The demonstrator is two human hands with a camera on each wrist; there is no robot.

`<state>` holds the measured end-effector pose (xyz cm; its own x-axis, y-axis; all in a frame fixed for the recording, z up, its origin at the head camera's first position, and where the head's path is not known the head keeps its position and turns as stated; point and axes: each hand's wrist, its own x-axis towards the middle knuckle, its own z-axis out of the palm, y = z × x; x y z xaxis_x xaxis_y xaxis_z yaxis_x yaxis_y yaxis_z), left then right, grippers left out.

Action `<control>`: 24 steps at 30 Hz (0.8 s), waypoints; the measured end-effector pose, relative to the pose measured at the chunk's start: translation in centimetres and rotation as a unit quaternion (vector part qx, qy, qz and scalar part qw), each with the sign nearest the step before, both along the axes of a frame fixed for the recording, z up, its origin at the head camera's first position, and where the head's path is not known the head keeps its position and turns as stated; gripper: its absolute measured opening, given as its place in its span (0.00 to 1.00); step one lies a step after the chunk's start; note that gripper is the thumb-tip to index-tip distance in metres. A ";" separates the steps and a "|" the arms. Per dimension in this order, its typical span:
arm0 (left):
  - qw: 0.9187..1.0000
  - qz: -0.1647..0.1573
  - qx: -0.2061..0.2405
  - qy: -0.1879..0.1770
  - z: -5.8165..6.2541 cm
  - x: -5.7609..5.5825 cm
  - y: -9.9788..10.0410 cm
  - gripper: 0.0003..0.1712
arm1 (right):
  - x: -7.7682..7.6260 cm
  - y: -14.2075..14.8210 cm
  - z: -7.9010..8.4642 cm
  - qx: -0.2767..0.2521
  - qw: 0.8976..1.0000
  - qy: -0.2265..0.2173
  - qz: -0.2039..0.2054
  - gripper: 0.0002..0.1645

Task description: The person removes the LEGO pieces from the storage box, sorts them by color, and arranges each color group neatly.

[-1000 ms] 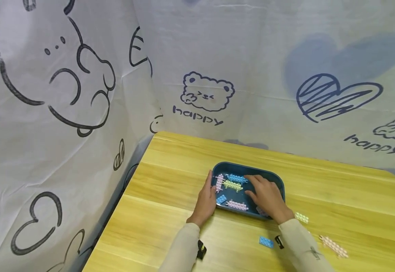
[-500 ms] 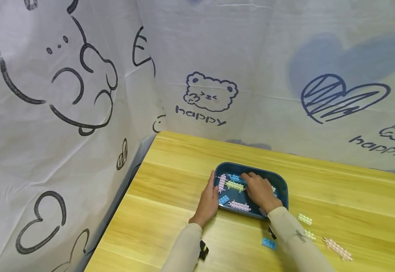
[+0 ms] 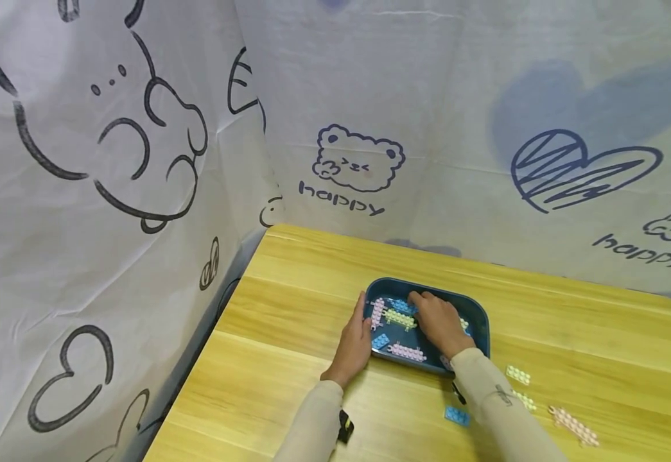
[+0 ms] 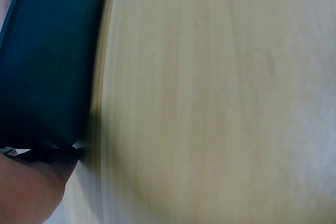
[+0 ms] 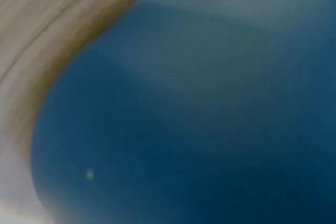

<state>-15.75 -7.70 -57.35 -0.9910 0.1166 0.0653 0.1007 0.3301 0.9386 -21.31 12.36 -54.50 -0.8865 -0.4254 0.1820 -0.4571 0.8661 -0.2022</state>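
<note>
A dark blue-green tray (image 3: 427,284) holds studded toy building-block pieces. My left hand (image 3: 351,346) holds it at the left, fingers along the outer wall and thumb by the rim. My right hand (image 3: 440,324) reaches into the tray with bent fingers, pinching the right end of a blue block strip (image 3: 402,306); its thumb is hidden. Just in front of that strip lies a yellow-green block strip (image 3: 399,319). A pink strip (image 3: 377,314) stands along the left wall, a small blue block (image 3: 380,341) sits front left, and another pink strip (image 3: 406,351) lies near the front.
On the wooden table (image 3: 254,359), right of the tray, are a yellow-green block (image 3: 518,375), a partly covered yellow-green piece (image 3: 524,401) and a peach strip (image 3: 574,425). A blue block (image 3: 457,416) lies in front. A printed white cloth (image 3: 456,128) hangs behind.
My right hand has moved left inside the tray and its fingers have drawn together at the blue strip. My left hand stays at the tray's left side.
</note>
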 end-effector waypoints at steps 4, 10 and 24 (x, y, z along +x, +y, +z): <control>1.000 0.000 0.002 0.001 0.0 0.0 0.1 0.34 | 0.1 0.3 0.1 -0.005 1.000 -0.006 -0.010 0.16; 1.000 -0.002 0.003 0.001 -0.1 0.0 0.2 0.33 | 0.5 0.6 0.3 -0.022 1.000 -0.011 -0.016 0.15; 1.000 0.003 0.003 0.001 0.0 0.1 0.1 0.34 | 2.1 2.1 2.9 -0.074 0.997 0.019 -0.014 0.15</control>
<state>-15.67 -7.57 -57.39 -0.9916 0.1106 0.0677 0.1005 0.3255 0.9402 -19.17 14.42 -51.56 -0.8891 -0.3660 0.2749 -0.4426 0.8407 -0.3121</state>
